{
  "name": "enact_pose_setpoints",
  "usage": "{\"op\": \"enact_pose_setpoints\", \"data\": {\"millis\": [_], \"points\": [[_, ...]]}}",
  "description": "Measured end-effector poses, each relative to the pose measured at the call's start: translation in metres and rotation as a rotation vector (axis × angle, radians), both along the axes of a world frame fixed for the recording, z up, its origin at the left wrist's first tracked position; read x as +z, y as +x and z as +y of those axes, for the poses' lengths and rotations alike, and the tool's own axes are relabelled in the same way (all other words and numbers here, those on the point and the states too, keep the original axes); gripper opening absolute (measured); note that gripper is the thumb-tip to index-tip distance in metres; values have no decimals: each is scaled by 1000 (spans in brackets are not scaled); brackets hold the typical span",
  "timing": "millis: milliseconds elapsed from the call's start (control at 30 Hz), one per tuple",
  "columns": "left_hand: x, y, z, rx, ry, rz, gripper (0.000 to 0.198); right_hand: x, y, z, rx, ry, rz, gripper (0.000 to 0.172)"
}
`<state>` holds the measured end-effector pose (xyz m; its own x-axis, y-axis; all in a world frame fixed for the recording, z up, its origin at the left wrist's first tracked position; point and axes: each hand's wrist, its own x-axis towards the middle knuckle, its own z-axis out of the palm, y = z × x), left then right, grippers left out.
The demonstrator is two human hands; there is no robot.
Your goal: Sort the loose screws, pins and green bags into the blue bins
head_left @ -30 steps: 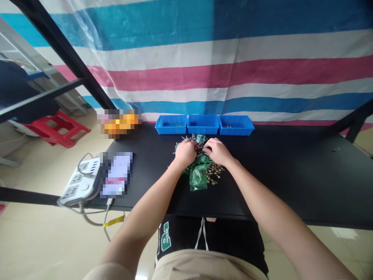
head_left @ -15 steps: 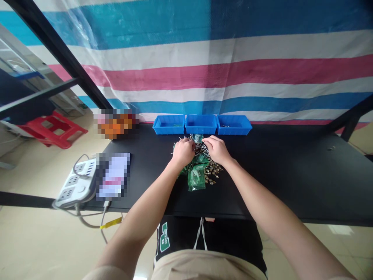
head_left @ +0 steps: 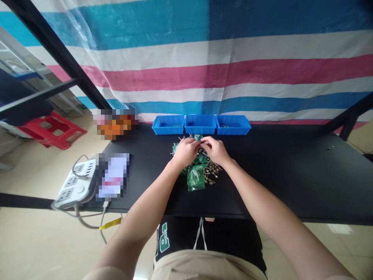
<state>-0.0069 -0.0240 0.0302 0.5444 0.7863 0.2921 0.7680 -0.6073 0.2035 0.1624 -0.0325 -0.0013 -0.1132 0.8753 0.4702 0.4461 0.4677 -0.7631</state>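
My left hand [head_left: 187, 151] and my right hand [head_left: 215, 149] meet at the fingertips above a pile of small parts. The fingers of both are curled and pinched together; what lies between them is too small or hidden to make out. Below them are brass-coloured metal pieces with thin shanks [head_left: 212, 171], several of them spilling out on the right side. A green plastic packet [head_left: 196, 178] with pale pieces inside lies at the near side of the pile. Another green packet [head_left: 198, 137] shows just beyond my fingers. My hands cover the middle of the heap.
Three blue bins stand in a row behind the pile: left [head_left: 168, 126], middle [head_left: 200, 126] and right [head_left: 234, 126]. Left on the black table [head_left: 276, 167] are a blurred-out flat device [head_left: 113, 175] and a white power strip [head_left: 77, 184] with cables. A red stool [head_left: 52, 130] stands on the floor.
My left hand has moved slightly right, and the fingertips of both hands, apart before, now come together over the pile. The packets and bins stay in place.
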Motion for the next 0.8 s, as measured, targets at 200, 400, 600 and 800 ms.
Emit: {"op": "enact_pose_setpoints", "data": {"millis": [200, 400, 600, 800], "points": [[3, -3, 2, 93, 16, -32, 27, 2, 4, 2, -57, 41, -102, 12], [4, -2, 1, 125, -5, -51, 29, 7, 5, 0, -42, 65, -85, 17], [5, -3, 2, 112, -46, -152, 36, 14, 7, -3, 45, 84, -110, 24], [6, -4, 2, 96, -122, -295, 46, 17, 6, -5, -4, 50, 20, 20]]}}
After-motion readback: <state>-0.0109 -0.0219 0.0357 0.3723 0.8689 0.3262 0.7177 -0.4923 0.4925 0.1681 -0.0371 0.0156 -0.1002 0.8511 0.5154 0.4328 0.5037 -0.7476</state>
